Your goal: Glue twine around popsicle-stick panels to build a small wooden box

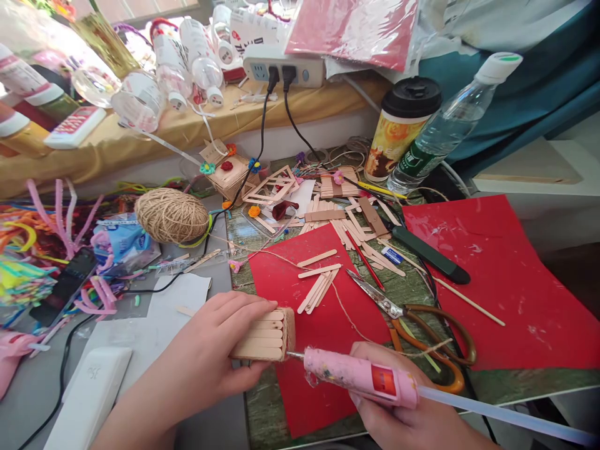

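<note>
My left hand point(229, 344) is closed around a small box of popsicle sticks point(259, 339), tilted above the red sheet point(300, 387). Twine runs along the box's right edge. Gripped in my right hand point(398, 400) is a pink hot glue gun point(347, 369), a long glue stick poking out of its rear. The metal nozzle points left and meets or nearly meets the twine-covered edge. A strand of twine point(344, 306) crosses the red sheet towards my right hand; its loose end shows past that hand. Several loose popsicle sticks point(321, 290) lie beyond the box.
Scissors point(379, 297) with orange-brown handles lie beside my right hand. A twine ball point(172, 215) sits at the left, a white power bank point(91, 400) nearer me. At the back stand a lidded cup point(398, 125) and a water bottle point(445, 131). Black cables cross from the power strip point(281, 65).
</note>
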Demonstrator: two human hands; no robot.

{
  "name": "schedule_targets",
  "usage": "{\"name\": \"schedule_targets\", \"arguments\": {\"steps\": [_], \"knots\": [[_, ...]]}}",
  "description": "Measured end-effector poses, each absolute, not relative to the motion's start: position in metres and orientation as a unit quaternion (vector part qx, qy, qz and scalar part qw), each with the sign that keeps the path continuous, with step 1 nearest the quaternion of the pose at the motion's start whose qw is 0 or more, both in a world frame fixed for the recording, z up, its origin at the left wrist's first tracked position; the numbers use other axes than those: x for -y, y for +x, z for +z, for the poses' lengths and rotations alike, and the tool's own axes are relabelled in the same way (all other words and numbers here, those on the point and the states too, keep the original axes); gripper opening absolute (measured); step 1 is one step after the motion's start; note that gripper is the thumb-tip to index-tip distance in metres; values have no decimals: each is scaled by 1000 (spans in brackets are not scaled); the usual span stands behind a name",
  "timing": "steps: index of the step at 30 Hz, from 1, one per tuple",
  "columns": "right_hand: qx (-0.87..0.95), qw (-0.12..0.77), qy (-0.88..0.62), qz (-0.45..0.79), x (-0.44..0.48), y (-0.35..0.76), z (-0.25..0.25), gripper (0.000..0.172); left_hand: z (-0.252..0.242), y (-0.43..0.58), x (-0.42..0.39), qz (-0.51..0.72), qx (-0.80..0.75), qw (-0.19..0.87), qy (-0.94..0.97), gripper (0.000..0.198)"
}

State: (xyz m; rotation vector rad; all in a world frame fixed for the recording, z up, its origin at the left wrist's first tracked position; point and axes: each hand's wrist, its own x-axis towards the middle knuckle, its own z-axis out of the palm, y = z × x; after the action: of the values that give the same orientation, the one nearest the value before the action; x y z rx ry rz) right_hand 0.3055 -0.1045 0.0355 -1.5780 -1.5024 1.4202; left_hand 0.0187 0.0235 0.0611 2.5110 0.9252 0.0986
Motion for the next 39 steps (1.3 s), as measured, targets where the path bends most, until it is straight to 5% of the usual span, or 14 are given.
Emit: {"name": "schedule_targets", "arguments": {"steps": [39], "knots": [[569,271,-607,485,101,307,29,23,61,19,-22,35,-341,231,911,66]]}}
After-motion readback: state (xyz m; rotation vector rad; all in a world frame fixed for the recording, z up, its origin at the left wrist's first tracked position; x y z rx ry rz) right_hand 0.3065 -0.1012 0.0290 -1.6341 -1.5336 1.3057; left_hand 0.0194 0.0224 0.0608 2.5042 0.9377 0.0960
